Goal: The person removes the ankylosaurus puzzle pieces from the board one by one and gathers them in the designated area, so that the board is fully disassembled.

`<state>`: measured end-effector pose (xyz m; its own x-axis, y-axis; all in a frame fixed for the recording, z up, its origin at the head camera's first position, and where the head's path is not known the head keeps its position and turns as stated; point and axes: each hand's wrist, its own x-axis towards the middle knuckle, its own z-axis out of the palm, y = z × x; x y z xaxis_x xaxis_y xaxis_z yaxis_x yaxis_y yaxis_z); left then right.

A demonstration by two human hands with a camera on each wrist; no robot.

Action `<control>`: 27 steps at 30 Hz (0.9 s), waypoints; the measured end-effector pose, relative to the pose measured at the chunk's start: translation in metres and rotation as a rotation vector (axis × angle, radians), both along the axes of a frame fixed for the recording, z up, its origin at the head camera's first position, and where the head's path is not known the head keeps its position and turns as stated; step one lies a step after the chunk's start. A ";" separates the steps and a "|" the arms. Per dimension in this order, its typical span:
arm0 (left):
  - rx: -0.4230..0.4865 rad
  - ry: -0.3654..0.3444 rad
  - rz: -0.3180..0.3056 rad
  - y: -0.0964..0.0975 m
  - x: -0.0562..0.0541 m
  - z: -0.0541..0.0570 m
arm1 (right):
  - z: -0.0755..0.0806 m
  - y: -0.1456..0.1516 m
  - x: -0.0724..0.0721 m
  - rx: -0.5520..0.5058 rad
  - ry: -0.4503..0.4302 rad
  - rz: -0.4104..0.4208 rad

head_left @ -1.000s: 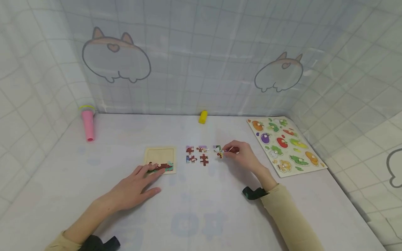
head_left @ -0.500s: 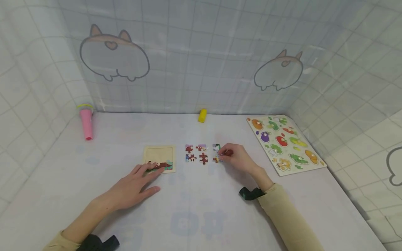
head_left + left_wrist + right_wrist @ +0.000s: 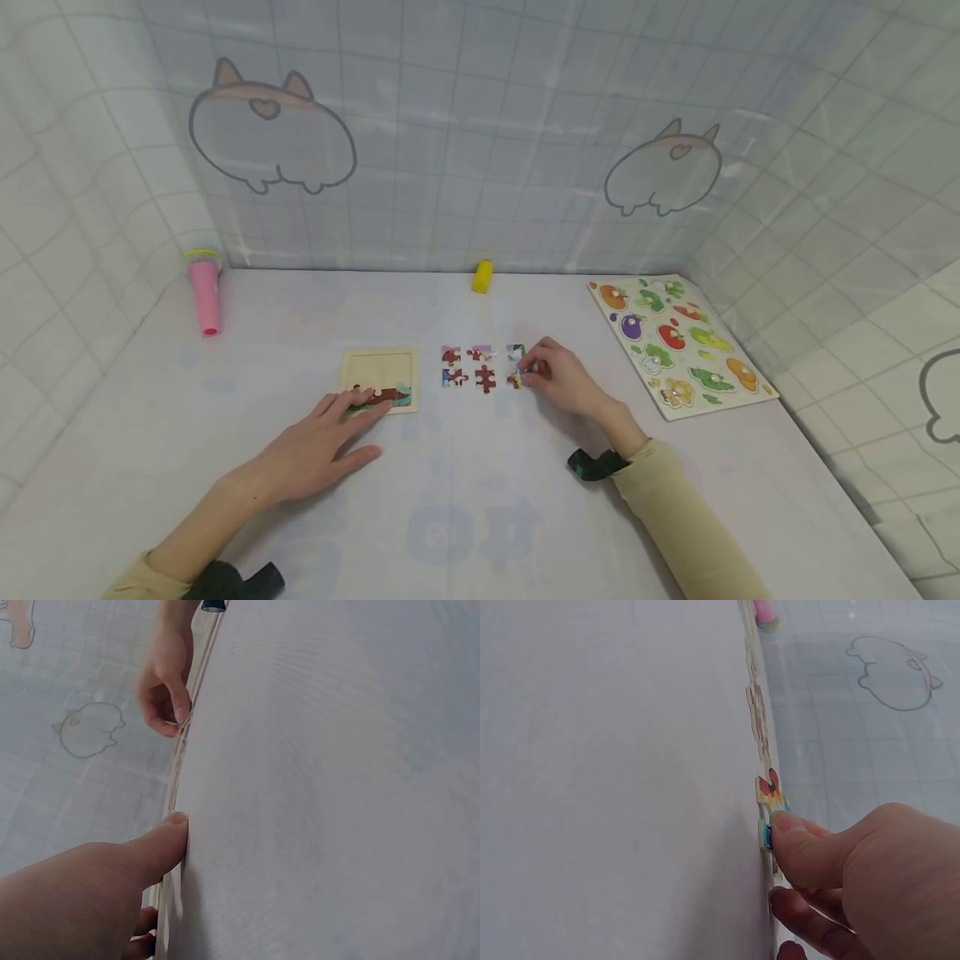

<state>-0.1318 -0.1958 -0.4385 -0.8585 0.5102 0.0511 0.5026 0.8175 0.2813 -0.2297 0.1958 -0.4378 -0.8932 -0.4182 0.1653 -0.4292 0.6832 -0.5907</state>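
My left hand (image 3: 318,454) lies with its fingers extended on the lower part of a square wooden puzzle tray (image 3: 381,364), where a strip of joined pieces (image 3: 390,396) shows brown and teal. To the right, my right hand (image 3: 564,383) pinches a jigsaw piece (image 3: 769,792) between thumb and fingers. Red, yellow and blue print shows on this piece in the right wrist view, and my thumb covers part of it. Left of that hand, several loose jigsaw pieces (image 3: 486,379) lie in two rows on the table. The fingertips overlap the right end of these rows.
At the back left lies a pink toy microphone (image 3: 206,296). A small yellow block (image 3: 482,277) sits at the table's back edge. On the right lies a vegetable peg puzzle board (image 3: 678,346). Tiled-print sheets (image 3: 465,150) rise behind and beside the white table (image 3: 465,467).
My right hand has shifted slightly left, bringing its jigsaw piece to the right end of the lower row. The left hand stays on the tray.
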 end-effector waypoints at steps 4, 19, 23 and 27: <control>0.004 0.001 -0.003 0.000 0.000 0.000 | -0.001 0.000 -0.001 0.008 0.016 0.001; -0.001 -0.015 0.003 0.001 -0.001 0.002 | 0.000 -0.001 0.000 0.028 0.018 -0.018; 0.005 -0.014 0.005 0.001 0.000 0.001 | -0.001 -0.001 0.000 0.030 0.014 -0.026; 0.010 -0.019 0.008 0.001 0.001 0.001 | -0.002 -0.001 0.000 0.024 0.023 -0.035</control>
